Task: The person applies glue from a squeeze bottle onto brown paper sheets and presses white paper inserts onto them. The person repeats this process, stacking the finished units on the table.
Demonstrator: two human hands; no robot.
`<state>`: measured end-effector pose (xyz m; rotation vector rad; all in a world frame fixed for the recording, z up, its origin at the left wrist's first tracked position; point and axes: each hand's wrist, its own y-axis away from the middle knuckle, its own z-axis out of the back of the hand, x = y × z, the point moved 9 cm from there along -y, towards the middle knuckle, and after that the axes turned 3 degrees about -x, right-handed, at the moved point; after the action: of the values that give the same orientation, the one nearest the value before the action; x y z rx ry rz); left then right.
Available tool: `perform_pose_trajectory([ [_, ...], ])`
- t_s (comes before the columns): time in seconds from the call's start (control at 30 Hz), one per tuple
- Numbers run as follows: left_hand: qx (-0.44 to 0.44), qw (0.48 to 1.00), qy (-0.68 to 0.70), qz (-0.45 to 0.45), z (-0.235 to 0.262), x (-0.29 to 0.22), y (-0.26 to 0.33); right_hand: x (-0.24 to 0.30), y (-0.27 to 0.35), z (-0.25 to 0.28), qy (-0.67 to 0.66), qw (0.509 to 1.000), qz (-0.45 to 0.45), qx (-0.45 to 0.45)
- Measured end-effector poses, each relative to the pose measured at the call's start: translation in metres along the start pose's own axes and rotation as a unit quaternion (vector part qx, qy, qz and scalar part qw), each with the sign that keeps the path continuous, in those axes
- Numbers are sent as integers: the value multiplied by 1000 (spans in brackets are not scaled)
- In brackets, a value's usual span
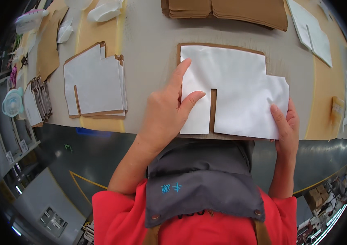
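One white sheet (238, 96) with a slot cut in it lies on one brown cardboard piece (222, 47) at the counter (153, 53) edge. The left hand (169, 110) presses flat on it, fingers spread; the right hand (285, 126) pinches its right corner. One stack of similar pieces (96, 81) lies to the left.

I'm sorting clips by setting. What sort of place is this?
Probably a workshop or factory bench: stacked brown cardboard blanks, a pile of white-faced cut pieces, and a yellow-lined floor below.
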<state>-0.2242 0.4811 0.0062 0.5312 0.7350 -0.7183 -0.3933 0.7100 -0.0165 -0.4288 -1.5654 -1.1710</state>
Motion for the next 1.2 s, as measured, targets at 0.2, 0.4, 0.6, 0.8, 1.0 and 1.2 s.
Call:
perform_pose_trajectory([
  [0.2,40,995,61,70,4,10,15,-3,-2,1,-6,1000,11,-10],
  [0.4,25,998,27,55,7,7,16,-2,-1,2,1,1000,15,-14],
  [0.6,24,998,19,47,5,7,16,-2,-1,2,-2,1000,19,-19],
  [0.8,-1,1000,-4,25,3,7,18,-3,0,5,16,1000,14,-12],
  [1.0,-44,994,-76,-63,9,-6,22,2,1,4,37,998,52,-5],
  [1.2,-66,978,-138,-140,5,-13,30,4,3,8,85,994,67,-12],
])
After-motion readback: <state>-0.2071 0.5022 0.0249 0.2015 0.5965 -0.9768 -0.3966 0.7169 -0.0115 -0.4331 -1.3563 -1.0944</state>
